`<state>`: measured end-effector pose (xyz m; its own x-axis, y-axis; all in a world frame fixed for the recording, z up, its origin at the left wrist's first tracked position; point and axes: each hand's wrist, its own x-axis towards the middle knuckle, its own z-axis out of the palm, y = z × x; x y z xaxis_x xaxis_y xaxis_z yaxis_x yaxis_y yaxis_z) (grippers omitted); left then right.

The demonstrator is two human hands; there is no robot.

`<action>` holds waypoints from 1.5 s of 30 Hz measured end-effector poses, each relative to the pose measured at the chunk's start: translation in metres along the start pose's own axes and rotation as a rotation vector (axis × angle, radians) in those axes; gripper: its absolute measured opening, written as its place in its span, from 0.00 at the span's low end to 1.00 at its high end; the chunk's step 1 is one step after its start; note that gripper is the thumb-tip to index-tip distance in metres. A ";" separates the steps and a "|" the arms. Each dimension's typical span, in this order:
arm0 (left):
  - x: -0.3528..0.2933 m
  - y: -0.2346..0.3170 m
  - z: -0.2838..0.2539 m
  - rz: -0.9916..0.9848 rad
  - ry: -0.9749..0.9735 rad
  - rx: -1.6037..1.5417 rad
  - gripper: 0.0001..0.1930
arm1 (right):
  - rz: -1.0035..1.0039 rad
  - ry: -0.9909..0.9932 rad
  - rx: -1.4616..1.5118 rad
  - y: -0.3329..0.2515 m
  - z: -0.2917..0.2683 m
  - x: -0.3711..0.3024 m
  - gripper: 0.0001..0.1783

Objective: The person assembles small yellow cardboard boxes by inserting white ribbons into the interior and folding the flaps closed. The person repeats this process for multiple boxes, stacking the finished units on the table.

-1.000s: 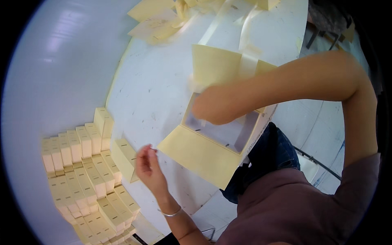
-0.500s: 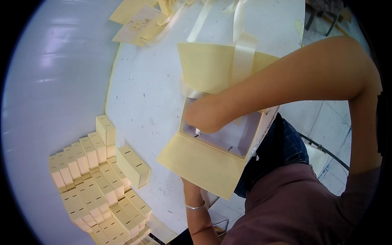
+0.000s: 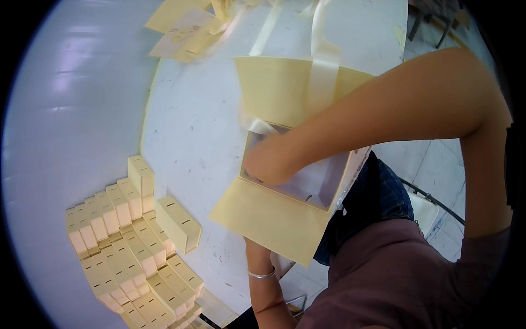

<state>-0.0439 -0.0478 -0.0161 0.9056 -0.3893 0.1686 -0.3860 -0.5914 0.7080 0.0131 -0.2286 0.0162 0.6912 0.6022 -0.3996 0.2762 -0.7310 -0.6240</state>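
A cream gift box with a pale lilac inside lies open near the table edge, its flaps spread to both sides. My right hand reaches down into it, curled against the inner wall at the slot side. Its fingertips are hidden, so what they hold cannot be made out. A white satin ribbon loops over the box's left rim, close to that hand. Another wide ribbon runs across the far flap. Only the wrist end of my left hand shows; the rest is hidden beneath the near flap.
Stacked cream slotted boxes stand at the lower left, with one box set apart beside them. Cream pieces with ribbons lie on the white table at the far side. A chair stands right of my legs.
My right hand has shifted slightly left and down inside the box, covering a small white bit and a slot seen before. The box has moved slightly left.
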 end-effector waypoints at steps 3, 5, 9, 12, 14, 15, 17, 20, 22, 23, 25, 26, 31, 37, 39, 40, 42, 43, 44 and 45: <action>0.012 0.007 0.002 0.019 0.000 -0.029 0.08 | -0.034 0.044 -0.117 0.001 0.001 0.000 0.08; 0.012 -0.003 -0.005 0.019 0.004 -0.072 0.08 | -0.104 0.120 -0.258 0.000 -0.001 -0.006 0.06; -0.005 -0.015 -0.042 -0.109 -0.077 0.377 0.07 | -0.247 0.304 -0.897 0.004 -0.017 -0.044 0.05; -0.035 -0.049 -0.081 -0.223 0.028 0.410 0.07 | -0.210 0.453 -0.922 0.017 -0.038 -0.074 0.04; -0.060 -0.059 -0.106 -0.428 0.026 0.275 0.07 | -0.146 0.497 -0.840 0.017 -0.056 -0.088 0.03; -0.068 -0.060 -0.107 -0.448 0.040 0.226 0.07 | -0.087 0.506 -0.783 0.015 -0.065 -0.095 0.02; -0.077 -0.058 -0.105 -0.483 0.060 0.131 0.07 | -0.088 0.632 -0.829 0.009 -0.073 -0.109 0.01; -0.077 -0.049 -0.105 -0.431 0.015 0.330 0.07 | -0.227 0.657 -0.938 -0.011 -0.068 -0.122 0.03; -0.066 -0.035 -0.096 -0.275 0.205 0.366 0.07 | -0.174 0.229 -0.739 -0.031 -0.049 -0.133 0.04; -0.060 -0.027 -0.092 -0.197 0.300 0.386 0.07 | -0.142 0.205 -0.772 -0.027 -0.045 -0.135 0.06; -0.054 -0.012 -0.092 -0.198 0.269 0.318 0.08 | -0.088 0.164 -0.836 -0.017 -0.042 -0.132 0.10; -0.053 -0.007 -0.092 -0.197 0.253 0.283 0.09 | -0.123 0.273 -0.718 -0.009 -0.045 -0.134 0.11; -0.050 0.015 -0.078 -0.033 0.140 0.158 0.08 | -0.119 0.529 -0.217 0.027 -0.094 -0.153 0.17; -0.054 0.018 -0.076 0.005 0.150 0.129 0.07 | 0.167 0.505 0.145 0.095 -0.091 -0.186 0.15; -0.059 0.015 -0.075 -0.006 0.147 0.130 0.07 | 0.267 0.485 0.109 0.122 -0.070 -0.193 0.13; -0.061 0.014 -0.074 -0.004 0.135 0.131 0.06 | 0.324 0.479 0.040 0.133 -0.060 -0.198 0.12; -0.065 0.017 -0.073 -0.002 0.109 0.132 0.04 | 0.323 0.488 -0.026 0.139 -0.041 -0.217 0.11; -0.066 0.023 -0.072 -0.035 0.132 0.142 0.04 | 0.362 0.535 -0.058 0.139 -0.030 -0.220 0.11; -0.066 0.023 -0.073 -0.032 0.117 0.139 0.04 | 0.401 0.581 -0.090 0.136 -0.017 -0.223 0.11; -0.067 0.022 -0.075 -0.027 0.098 0.136 0.04 | 0.452 0.665 -0.158 0.133 0.003 -0.225 0.11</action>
<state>-0.1002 0.0184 0.0398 0.9263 -0.3052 0.2209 -0.3751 -0.6933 0.6153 -0.1078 -0.4602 0.0210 0.9962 -0.0409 -0.0772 -0.0671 -0.9242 -0.3761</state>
